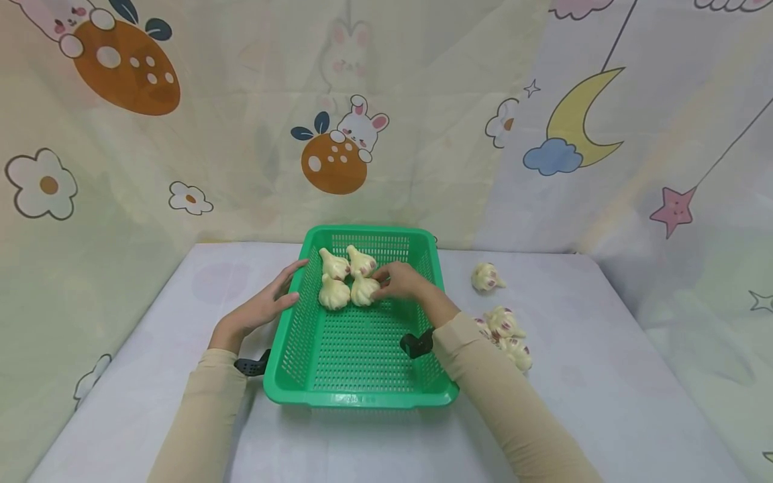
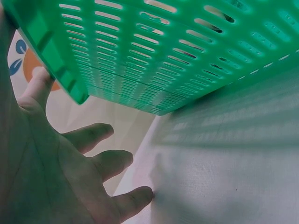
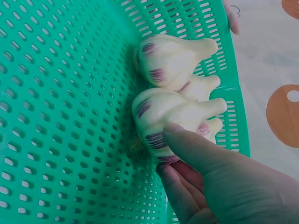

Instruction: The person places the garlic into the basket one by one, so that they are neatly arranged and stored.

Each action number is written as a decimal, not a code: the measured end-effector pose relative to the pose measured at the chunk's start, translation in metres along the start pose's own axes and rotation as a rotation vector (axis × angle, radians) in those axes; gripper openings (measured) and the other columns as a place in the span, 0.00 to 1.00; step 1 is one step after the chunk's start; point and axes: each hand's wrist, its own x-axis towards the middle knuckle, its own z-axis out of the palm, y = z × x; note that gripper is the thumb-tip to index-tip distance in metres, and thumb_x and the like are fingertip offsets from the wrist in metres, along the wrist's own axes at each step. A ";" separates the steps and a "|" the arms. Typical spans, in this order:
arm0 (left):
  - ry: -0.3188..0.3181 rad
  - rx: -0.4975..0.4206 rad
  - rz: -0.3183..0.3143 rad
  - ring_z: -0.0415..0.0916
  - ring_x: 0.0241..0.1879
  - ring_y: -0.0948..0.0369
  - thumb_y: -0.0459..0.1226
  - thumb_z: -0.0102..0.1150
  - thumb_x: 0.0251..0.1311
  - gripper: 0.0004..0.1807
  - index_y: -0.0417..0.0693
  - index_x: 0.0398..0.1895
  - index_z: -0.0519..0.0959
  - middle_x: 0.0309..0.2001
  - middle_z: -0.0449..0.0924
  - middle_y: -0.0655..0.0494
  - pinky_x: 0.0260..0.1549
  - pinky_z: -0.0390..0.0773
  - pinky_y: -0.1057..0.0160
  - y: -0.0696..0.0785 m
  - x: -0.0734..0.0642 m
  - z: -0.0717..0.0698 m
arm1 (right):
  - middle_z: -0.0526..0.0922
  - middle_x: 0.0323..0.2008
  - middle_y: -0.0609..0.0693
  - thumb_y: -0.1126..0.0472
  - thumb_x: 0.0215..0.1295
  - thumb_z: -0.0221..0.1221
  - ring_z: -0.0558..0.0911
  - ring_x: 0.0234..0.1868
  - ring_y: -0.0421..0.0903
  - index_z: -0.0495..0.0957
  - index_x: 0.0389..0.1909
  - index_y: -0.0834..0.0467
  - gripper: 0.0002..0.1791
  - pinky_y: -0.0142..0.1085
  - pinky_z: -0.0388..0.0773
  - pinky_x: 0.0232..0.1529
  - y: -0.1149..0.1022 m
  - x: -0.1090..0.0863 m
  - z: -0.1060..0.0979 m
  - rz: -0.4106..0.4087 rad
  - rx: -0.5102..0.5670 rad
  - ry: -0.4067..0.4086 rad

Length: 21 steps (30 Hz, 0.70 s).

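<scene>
A green plastic basket with slotted walls stands on the table. Inside, near its far left corner, several garlic bulbs sit close together, among them one bulb against the left side. My right hand reaches in and pinches the nearer right garlic bulb between thumb and fingers. That bulb is pale with purple streaks. At the basket's left rim, my left hand rests with its fingers spread and fairly straight. In the left wrist view, three fingers extend clear of the basket wall.
To the right of the basket, a single garlic bulb lies on the white table. Nearer, more bulbs lie in a cluster, partly hidden by my right sleeve. A printed curtain hangs behind the table.
</scene>
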 end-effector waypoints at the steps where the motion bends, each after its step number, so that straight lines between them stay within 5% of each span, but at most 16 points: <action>1: 0.000 0.001 -0.001 0.48 0.71 0.39 0.51 0.44 0.69 0.37 0.69 0.75 0.38 0.75 0.38 0.42 0.61 0.60 0.35 0.000 0.000 0.000 | 0.80 0.54 0.56 0.57 0.59 0.66 0.81 0.53 0.50 0.76 0.56 0.63 0.26 0.36 0.79 0.50 0.000 0.000 0.000 0.001 0.002 0.001; 21: 0.007 -0.005 -0.001 0.50 0.70 0.39 0.49 0.44 0.69 0.37 0.69 0.75 0.39 0.75 0.40 0.41 0.61 0.59 0.35 0.000 0.000 0.000 | 0.79 0.56 0.56 0.50 0.59 0.64 0.81 0.53 0.50 0.76 0.57 0.63 0.29 0.39 0.78 0.52 0.001 -0.003 -0.002 0.011 0.042 0.043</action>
